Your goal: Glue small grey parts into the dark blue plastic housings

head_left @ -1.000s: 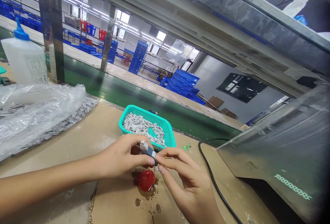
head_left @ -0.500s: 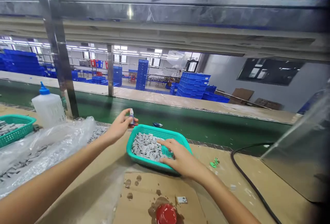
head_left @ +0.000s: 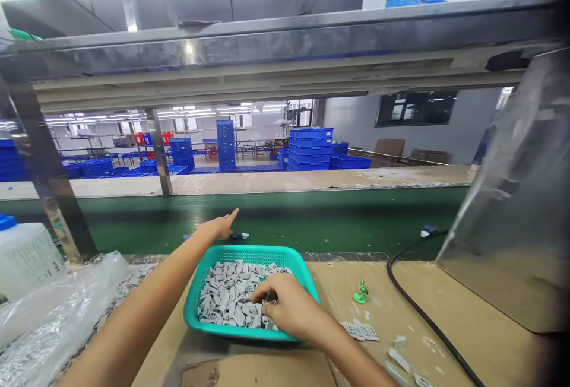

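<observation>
Over the green belt (head_left: 312,221), my left hand (head_left: 221,227) has its index finger stretched out and holds nothing that I can see. A dark blue piece with a white tip (head_left: 240,236) lies on the belt beside its fingers. My right hand (head_left: 285,304) reaches into the green basket (head_left: 252,332), its thumb and fingers curved and apart among small grey parts (head_left: 229,295). Some fingertips are partly hidden there.
A white bottle (head_left: 29,259) and clear plastic sheeting (head_left: 48,327) lie left. A green figurine (head_left: 361,293), loose grey pieces (head_left: 360,332) and a black cable (head_left: 427,316) are right. Another blue piece (head_left: 428,231) sits on the belt. Metal posts (head_left: 48,179) stand left.
My left hand no longer holds the blue piece upright; it has opened low over the belt. My right hand has moved down into the grey parts. The view has shifted, and the red object is out of sight.
</observation>
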Demonstrator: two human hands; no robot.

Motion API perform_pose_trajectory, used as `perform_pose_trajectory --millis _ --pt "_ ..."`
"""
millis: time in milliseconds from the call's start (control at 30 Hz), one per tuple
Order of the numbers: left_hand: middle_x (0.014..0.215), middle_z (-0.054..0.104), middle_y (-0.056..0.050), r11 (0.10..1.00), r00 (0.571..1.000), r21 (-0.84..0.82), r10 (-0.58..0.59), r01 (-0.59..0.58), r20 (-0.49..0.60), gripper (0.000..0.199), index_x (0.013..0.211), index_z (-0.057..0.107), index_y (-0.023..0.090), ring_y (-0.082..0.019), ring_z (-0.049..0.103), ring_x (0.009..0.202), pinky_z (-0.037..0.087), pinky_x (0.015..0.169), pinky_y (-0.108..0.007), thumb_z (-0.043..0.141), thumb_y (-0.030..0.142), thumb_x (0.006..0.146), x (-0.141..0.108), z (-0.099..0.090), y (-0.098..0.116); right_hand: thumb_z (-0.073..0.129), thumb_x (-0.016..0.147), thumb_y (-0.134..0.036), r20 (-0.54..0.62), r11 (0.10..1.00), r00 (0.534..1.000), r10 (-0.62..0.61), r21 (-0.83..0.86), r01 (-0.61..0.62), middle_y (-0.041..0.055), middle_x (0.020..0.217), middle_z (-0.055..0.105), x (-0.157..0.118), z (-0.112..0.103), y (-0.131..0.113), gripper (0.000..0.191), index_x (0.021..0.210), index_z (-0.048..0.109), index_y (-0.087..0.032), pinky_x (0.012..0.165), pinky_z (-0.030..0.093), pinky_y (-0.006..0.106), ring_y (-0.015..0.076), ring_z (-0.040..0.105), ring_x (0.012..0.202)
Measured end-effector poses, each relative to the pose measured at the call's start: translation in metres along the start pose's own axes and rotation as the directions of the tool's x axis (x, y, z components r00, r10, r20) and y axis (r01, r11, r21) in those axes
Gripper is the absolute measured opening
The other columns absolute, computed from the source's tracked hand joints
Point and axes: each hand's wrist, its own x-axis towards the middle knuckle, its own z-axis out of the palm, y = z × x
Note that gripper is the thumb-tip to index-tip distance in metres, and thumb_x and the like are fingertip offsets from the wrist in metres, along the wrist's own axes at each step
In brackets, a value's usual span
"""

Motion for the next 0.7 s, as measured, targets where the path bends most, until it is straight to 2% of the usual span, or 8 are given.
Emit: perform_pose_trajectory --millis 100,167,300,400,500,600,700 --pt "0.105 0.054 -0.004 0.995 0.997 -0.098 0.0 0.008 0.079 0.028 0.103 0.053 0.016 -0.022 0.053 0.095 0.045 0.078 -0.036 0.052 0.03 0.079 0.007 0.01 0.017 0.046 0.057 0.008 -0.056 0.999 0.998 0.04 -0.008 -0.041 0.0025 0.071 0.068 -0.001 0.0 -0.001 0.038 0.071 0.07 -0.017 0.061 0.049 0.022 0.0156 0.062 0.067" --pt "0.104 0.055 -0.004 0.984 0.995 -0.177 -0.005 0.022 0.098 0.025 0.101 0.054 0.016 -0.02 0.054 0.093 0.046 0.077 -0.035 0.051 0.029 0.08 0.004 0.008 0.022 0.043 0.057 0.009 -0.097 0.998 0.993 0.059 -0.023 -0.062 0.0021 0.072 0.068 -0.002 0.0 -0.002 0.04 0.072 0.07 -0.018 0.059 0.048 0.021 0.0145 0.062 0.065" --pt "0.101 0.055 -0.005 0.933 0.997 -0.358 -0.009 0.034 0.072 0.02 0.097 0.055 0.015 -0.017 0.054 0.088 0.046 0.075 -0.035 0.05 0.026 0.081 -0.016 -0.021 0.018 0.042 0.054 0.009 -0.147 0.997 0.987 0.059 -0.046 -0.066 0.0014 0.07 0.068 -0.004 0.001 -0.004 0.041 0.068 0.07 -0.018 0.057 0.046 0.021 0.0145 0.061 0.062" --pt "0.089 0.057 -0.003 0.86 0.999 -0.509 -0.023 0.036 0.032 0.016 0.094 0.052 0.014 -0.016 0.056 0.084 0.046 0.075 -0.031 0.049 0.02 0.079 -0.053 -0.05 0.015 0.043 0.052 0.008 -0.17 0.999 0.985 0.028 -0.024 -0.033 0.0016 0.066 0.067 -0.003 -0.001 -0.003 0.037 0.059 0.068 -0.018 0.057 0.044 0.022 0.0155 0.06 0.063" --pt "0.079 0.053 -0.001 0.765 0.999 -0.644 -0.046 0.031 -0.006 0.012 0.09 0.045 0.016 -0.012 0.057 0.077 0.045 0.073 -0.026 0.038 0.016 0.081 -0.109 -0.061 0.023 0.045 0.054 0.005 -0.222 1.0 0.975 0.001 0.018 0.003 0.0017 0.063 0.066 0.0 -0.002 -0.001 0.031 0.058 0.066 -0.017 0.056 0.044 0.023 0.0151 0.058 0.058" --pt "0.075 0.05 0.0 0.68 0.998 -0.732 -0.056 0.045 0.009 0.005 0.081 0.042 0.017 -0.012 0.057 0.071 0.046 0.067 -0.026 0.041 0.021 0.078 -0.167 -0.047 0.037 0.048 0.06 0.0 -0.253 0.996 0.966 -0.051 0.061 0.068 0.0018 0.067 0.065 -0.001 -0.005 -0.009 0.024 0.064 0.065 -0.016 0.056 0.045 0.023 0.0139 0.057 0.06" --pt "0.081 0.051 -0.001 0.602 0.999 -0.797 -0.015 0.04 0.038 0.015 0.082 0.046 0.016 -0.014 0.054 0.078 0.043 0.07 -0.027 0.054 0.026 0.073 -0.205 -0.026 0.05 0.05 0.065 -0.003 -0.231 0.987 0.966 -0.117 0.079 0.138 0.0008 0.07 0.064 -0.011 -0.007 -0.034 0.018 0.068 0.063 -0.016 0.058 0.045 0.02 0.0119 0.057 0.064"
